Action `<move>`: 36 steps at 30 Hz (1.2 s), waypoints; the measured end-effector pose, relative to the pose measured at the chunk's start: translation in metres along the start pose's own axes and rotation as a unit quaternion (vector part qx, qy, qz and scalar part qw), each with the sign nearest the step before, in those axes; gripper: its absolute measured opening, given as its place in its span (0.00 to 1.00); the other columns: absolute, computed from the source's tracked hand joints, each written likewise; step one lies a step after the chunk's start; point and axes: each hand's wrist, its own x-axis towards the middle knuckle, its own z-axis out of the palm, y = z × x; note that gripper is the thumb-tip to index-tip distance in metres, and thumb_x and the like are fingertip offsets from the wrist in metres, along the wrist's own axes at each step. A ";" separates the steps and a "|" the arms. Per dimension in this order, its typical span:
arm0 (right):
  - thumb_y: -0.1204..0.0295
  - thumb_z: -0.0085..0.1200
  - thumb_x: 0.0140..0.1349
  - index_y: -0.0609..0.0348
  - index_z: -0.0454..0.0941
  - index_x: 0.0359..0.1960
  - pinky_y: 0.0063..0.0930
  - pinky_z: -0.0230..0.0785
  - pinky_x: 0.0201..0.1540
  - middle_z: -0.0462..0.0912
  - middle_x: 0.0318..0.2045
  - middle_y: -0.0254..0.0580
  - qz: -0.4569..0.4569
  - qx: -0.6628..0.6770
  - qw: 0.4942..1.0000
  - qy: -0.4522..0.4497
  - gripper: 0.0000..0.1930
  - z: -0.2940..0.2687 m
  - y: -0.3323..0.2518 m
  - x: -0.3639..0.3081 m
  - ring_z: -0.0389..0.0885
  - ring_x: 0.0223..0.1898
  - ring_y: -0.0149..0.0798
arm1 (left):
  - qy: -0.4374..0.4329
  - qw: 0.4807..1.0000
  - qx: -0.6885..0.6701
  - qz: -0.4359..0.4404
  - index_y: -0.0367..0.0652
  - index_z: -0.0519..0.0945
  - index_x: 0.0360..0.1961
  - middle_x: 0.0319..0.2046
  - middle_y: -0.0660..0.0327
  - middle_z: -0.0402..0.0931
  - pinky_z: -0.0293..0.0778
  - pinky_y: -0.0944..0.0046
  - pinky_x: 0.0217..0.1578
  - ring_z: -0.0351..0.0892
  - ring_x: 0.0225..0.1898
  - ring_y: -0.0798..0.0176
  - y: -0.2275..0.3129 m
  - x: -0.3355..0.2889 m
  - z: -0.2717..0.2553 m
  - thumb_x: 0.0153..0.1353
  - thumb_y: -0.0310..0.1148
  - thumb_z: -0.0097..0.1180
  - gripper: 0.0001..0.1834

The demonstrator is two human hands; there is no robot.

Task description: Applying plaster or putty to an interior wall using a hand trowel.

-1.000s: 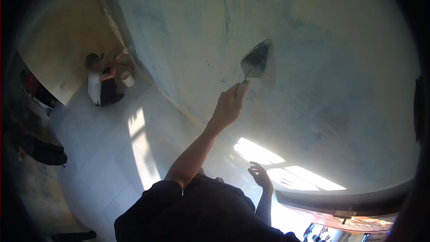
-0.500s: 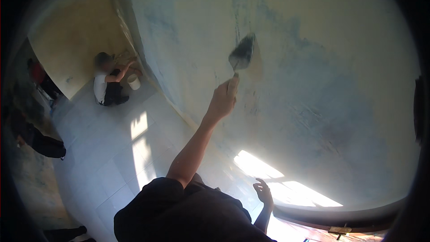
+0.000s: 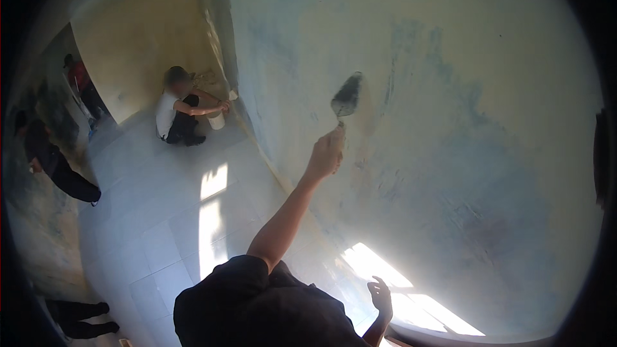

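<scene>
My left hand (image 3: 326,154) is closed around the handle of a trowel (image 3: 347,95), with my arm stretched out in front. The trowel has a pointed, dark grey blade, which lies at or very close to the wall (image 3: 437,173). Pale yellowish and bluish patches cover that wall, with rough streaks right of the blade. Lower down, near a bright patch of sunlight, my right hand (image 3: 380,297) is held up, holding nothing, its fingers apart and bent.
A person (image 3: 183,109) crouches at the far wall corner beside a white bucket (image 3: 217,121). Other people in dark trousers (image 3: 71,173) stand along the left wall. Pale floor tiles (image 3: 160,231) carry strips of sunlight.
My view has shifted, so the wall appears farther right and lower. The trowel has moved left and slightly up along it. The crouching person's hands have come down toward the bucket.
</scene>
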 end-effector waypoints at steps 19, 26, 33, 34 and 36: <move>0.61 0.57 0.60 0.53 0.72 0.55 0.35 0.75 0.43 0.83 0.42 0.50 0.010 0.020 0.999 -0.035 0.22 0.141 -0.058 0.141 0.83 0.43 0.46 | 0.040 0.970 0.187 0.147 0.35 0.70 0.24 0.14 0.60 0.64 0.62 0.61 0.20 0.62 0.15 0.66 0.041 0.174 -0.108 0.68 0.56 0.35 0.32; 0.60 0.56 0.61 0.53 0.71 0.56 0.37 0.74 0.44 0.82 0.42 0.52 0.014 0.012 0.999 -0.027 0.22 0.128 -0.138 0.133 0.83 0.44 0.47 | -0.031 0.980 0.187 0.061 0.32 0.69 0.24 0.15 0.55 0.60 0.64 0.56 0.26 0.61 0.20 0.60 0.108 0.179 -0.145 0.68 0.56 0.35 0.33; 0.59 0.55 0.62 0.49 0.70 0.56 0.37 0.73 0.46 0.82 0.44 0.49 0.026 -0.033 0.998 -0.055 0.22 0.118 -0.197 0.123 0.81 0.45 0.46 | -0.034 0.964 0.227 0.133 0.31 0.72 0.28 0.17 0.49 0.65 0.65 0.55 0.30 0.61 0.22 0.58 0.149 0.173 -0.166 0.68 0.54 0.36 0.32; 0.62 0.54 0.63 0.48 0.71 0.56 0.35 0.73 0.45 0.83 0.42 0.44 0.025 -0.035 0.998 -0.056 0.20 0.120 -0.211 0.124 0.82 0.44 0.43 | -0.034 0.963 0.238 0.124 0.31 0.72 0.29 0.18 0.48 0.65 0.65 0.55 0.30 0.61 0.22 0.57 0.155 0.170 -0.174 0.68 0.54 0.36 0.32; 0.62 0.54 0.63 0.48 0.71 0.56 0.35 0.73 0.45 0.83 0.43 0.44 0.021 -0.043 0.997 -0.057 0.20 0.121 -0.222 0.129 0.82 0.44 0.42 | -0.032 0.957 0.235 0.168 0.35 0.70 0.25 0.15 0.58 0.61 0.61 0.62 0.22 0.59 0.17 0.66 0.179 0.178 -0.171 0.68 0.56 0.36 0.31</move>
